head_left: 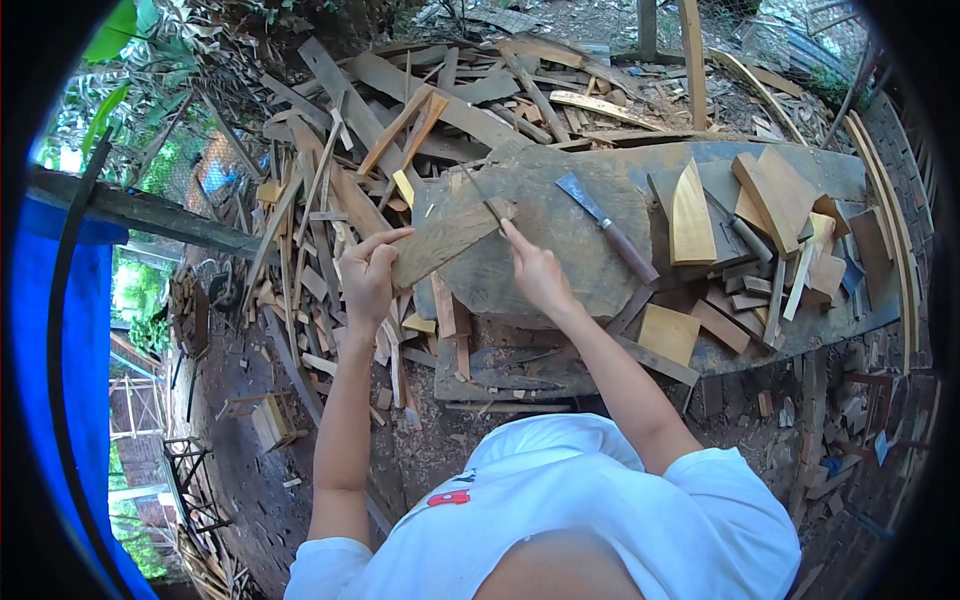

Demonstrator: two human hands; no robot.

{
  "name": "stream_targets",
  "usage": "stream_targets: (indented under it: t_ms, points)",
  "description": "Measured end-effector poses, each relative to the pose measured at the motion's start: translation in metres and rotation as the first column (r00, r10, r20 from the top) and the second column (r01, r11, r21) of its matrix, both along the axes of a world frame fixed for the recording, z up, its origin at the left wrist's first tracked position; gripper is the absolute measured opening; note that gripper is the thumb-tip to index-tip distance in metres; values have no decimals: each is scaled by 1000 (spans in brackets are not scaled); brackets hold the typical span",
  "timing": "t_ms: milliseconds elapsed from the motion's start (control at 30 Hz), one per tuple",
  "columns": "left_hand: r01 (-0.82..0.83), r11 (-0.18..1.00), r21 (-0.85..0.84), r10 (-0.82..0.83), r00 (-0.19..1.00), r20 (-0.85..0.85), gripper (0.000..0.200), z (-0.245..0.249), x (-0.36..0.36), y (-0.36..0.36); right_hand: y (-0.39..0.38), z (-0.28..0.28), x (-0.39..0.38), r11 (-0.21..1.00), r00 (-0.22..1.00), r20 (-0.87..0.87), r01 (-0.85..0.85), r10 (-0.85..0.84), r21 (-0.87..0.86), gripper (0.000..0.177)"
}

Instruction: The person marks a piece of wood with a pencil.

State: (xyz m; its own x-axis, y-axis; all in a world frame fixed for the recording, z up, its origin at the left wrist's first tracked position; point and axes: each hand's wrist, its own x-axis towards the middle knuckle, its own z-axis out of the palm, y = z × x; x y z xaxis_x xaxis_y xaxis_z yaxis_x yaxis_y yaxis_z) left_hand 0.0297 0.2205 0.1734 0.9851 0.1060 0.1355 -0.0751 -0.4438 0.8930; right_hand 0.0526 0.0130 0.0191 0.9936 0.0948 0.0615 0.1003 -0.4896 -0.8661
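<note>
In my left hand [368, 282] I grip the left end of a flat wooden board [450, 240], fingers closed and the index finger stretched along its top edge. The board is tilted over a broad, worn chopping block [560, 270]. My right hand [540, 272] is closed around the near end of a thin, dark-bladed knife [482, 198], seen nearly edge-on. Its blade crosses the board's right end and points away from me; its handle is hidden in the fist. On the block to the right lies a wide-bladed chopping knife [612, 230] with a brown wooden handle.
Right of the block, a long bench [830, 170] carries several wood blocks, a pale pointed piece [690, 220] and a dark-handled tool [745, 232]. Scrap wood [330, 200] is heaped behind and left. A blue sheet [75, 390] hangs at far left.
</note>
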Motion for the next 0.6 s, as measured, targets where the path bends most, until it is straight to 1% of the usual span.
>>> stream_targets:
  t_ms: [33,67,167,200,233,267,300,333,367,433,500,567,600]
  points:
    - [1,1000,0,-1,1000,2,34,-3,-1,1,0,3,6,999,1000,-17,7,-7,-37,45]
    - [-3,1000,11,3,1000,7,33,-5,-2,0,2,5,5,999,1000,-12,7,-7,-35,45]
    - [14,999,40,-15,999,34,33,0,-2,-3,6,42,-8,996,987,-143,-82,78,-24,49]
    - [-3,1000,19,3,1000,27,33,-1,-1,-1,8,58,-24,989,983,-142,-126,114,-80,48]
    - [-18,1000,-2,19,1000,10,33,-2,-3,-2,10,54,-37,988,982,-153,-128,115,-83,48]
    - [-26,999,-41,26,1000,17,33,0,-5,-7,11,50,-46,992,993,-25,-116,115,-44,50]
    - [-25,999,-44,25,1000,13,33,-1,-5,-6,11,47,-50,994,988,109,-110,109,-4,51]
    - [-11,1000,22,9,998,66,34,-2,-5,-3,10,45,-45,991,988,100,-109,116,-73,53]
    - [0,996,87,-10,993,116,34,-3,-6,-3,10,44,-38,991,989,95,-110,117,-75,53]
    - [-21,997,72,15,996,83,33,1,-9,-8,12,41,-22,994,996,19,-86,87,-66,54]
    - [-52,997,62,49,997,58,33,2,-12,-9,14,40,-18,994,996,17,-84,85,-66,55]
    - [10,989,146,-26,994,110,33,-1,-9,-6,18,43,-23,995,997,25,-77,79,-60,56]
    - [11,990,143,-27,993,113,33,1,-7,-7,19,48,-39,993,991,82,-101,107,-68,56]
